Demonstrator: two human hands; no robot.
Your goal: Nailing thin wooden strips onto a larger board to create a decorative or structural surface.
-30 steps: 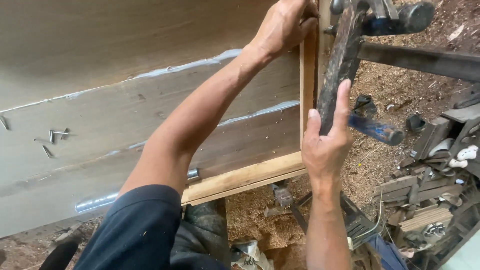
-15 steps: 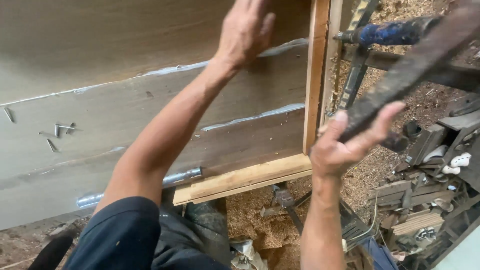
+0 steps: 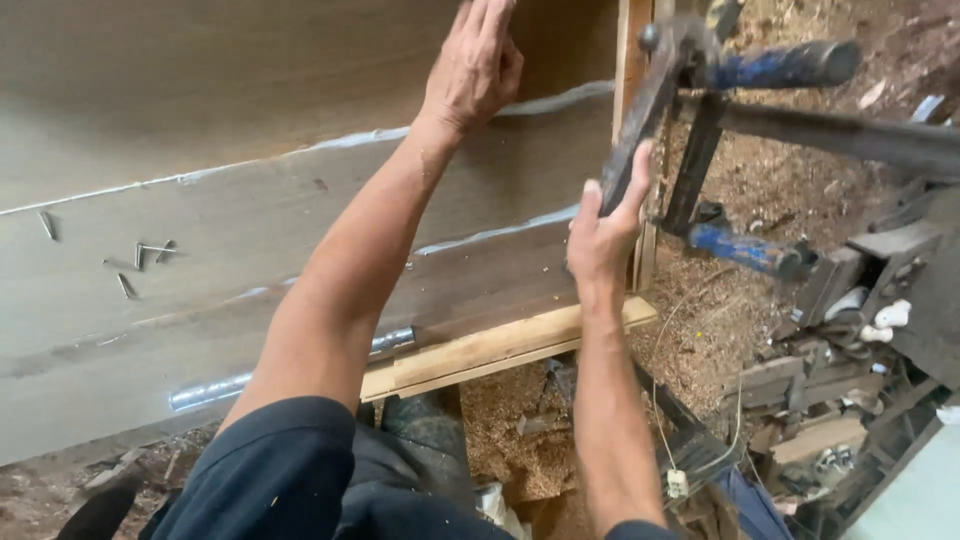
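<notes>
The right hand (image 3: 603,235) wraps its fingers tight around a dark hammer (image 3: 655,90), whose handle slants up toward one o'clock beside the panel's pale wooden frame (image 3: 500,350). The left hand (image 3: 475,65) lies flat at twelve o'clock on the brown panel (image 3: 200,100), fingers together. Loose nails (image 3: 140,255) lie on the panel at nine o'clock. Blue-handled metal tools (image 3: 750,250) rest on sawdust (image 3: 780,180) at three o'clock, just beyond the frame.
</notes>
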